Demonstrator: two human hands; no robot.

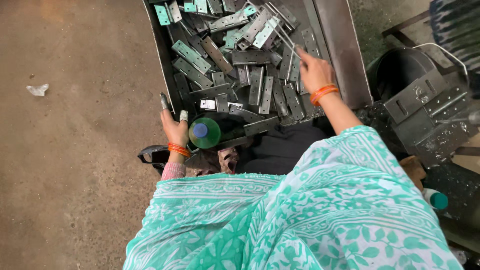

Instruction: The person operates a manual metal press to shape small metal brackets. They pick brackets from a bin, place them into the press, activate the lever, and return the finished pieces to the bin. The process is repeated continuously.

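Here the left hand, fingers spread and holding nothing, rests at the tray's near left corner beside a green bottle, while the right hand pinches thin metal rods over the hinges by its right edge

The right hand is smeared by motion, so whether its fingertips pinch a metal hinge plate or merely touch one cannot be told. Beyond that hand, the metal tray runs off the top edge, its far end unseen. The left hand shows only its back; two fingers wear caps, the palm side is hidden. Just beside it, a green bottle is seen from above, its body concealed.
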